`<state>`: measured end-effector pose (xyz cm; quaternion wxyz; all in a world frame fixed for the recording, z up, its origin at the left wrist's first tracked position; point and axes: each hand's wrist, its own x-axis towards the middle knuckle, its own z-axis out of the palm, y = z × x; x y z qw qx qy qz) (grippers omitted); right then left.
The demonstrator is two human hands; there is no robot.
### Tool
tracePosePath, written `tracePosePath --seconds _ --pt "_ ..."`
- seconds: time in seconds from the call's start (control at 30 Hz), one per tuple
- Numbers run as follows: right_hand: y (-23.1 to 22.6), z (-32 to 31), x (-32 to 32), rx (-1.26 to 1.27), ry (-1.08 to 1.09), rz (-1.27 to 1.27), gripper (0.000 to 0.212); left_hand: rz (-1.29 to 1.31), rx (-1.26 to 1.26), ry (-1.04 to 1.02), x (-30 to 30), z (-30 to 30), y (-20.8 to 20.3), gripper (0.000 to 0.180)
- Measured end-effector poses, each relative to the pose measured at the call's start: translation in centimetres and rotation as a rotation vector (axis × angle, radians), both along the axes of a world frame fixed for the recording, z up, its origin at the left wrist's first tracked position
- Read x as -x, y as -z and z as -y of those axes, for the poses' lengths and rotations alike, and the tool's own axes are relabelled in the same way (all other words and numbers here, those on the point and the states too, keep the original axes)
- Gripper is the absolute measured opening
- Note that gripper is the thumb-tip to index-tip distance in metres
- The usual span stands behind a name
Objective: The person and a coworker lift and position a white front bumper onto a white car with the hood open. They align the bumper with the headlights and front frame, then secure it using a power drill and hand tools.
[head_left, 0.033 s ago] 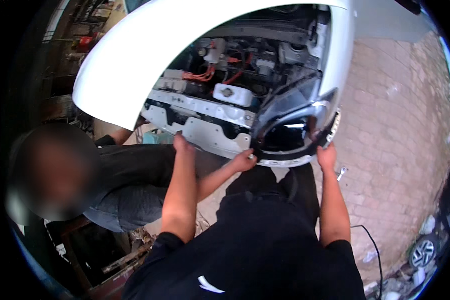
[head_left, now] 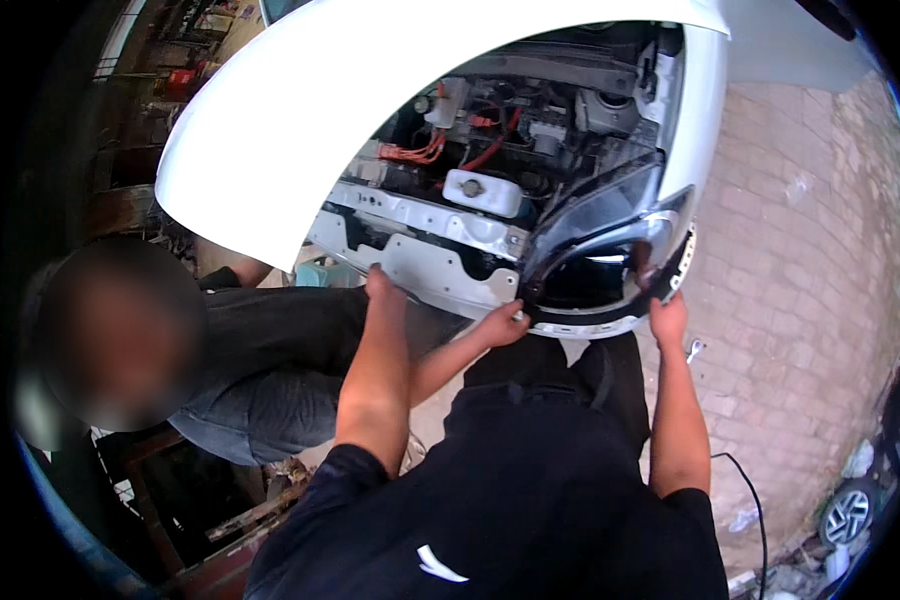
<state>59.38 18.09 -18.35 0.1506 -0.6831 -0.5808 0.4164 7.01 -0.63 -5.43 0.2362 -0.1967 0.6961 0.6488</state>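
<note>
A white front bumper (head_left: 595,329) with a black strip runs along the front of a car, below a clear headlight (head_left: 590,275). My left hand (head_left: 384,285) is closed at the front edge of the pale panel with cut-outs (head_left: 440,268), its fingers partly hidden under it. At the bumper's right corner, my right hand (head_left: 669,320) grips the edge, thumb on top. Between my hands, a co-worker's hand (head_left: 502,325) holds the same front edge, its forearm passing under my left arm.
A raised white hood (head_left: 260,130) overhangs the engine bay, where a white reservoir (head_left: 483,192) sits. The co-worker (head_left: 270,350) leans in from the left. On the paving to the right lie a wrench (head_left: 694,350), a black cable (head_left: 755,495) and a wheel (head_left: 849,512).
The car, hands and co-worker all appear slightly farther right in the picture, as my view shifts. Both my hands keep their places on the front edge.
</note>
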Motion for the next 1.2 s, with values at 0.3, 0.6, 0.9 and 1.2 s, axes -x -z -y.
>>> tracePosePath --seconds 0.3,0.6,0.9,1.2 --pt "0.0 -1.2 0.1 0.111 0.038 -0.058 0.034 0.184 -0.169 -0.016 3.5 3.9 7.1 0.067" --pt "-1.9 -1.9 0.7 0.124 -0.005 -0.138 0.034 -0.063 0.058 -0.064 7.0 4.6 7.8 0.068" --pt "-2.3 -1.7 0.4 -0.013 -0.078 0.015 0.04 -1.076 1.059 0.664 8.4 -0.3 5.1 0.048" --pt "-1.3 -0.6 0.4 -0.12 -0.203 0.128 0.038 -0.926 1.21 1.182 13.9 -0.5 5.5 0.047"
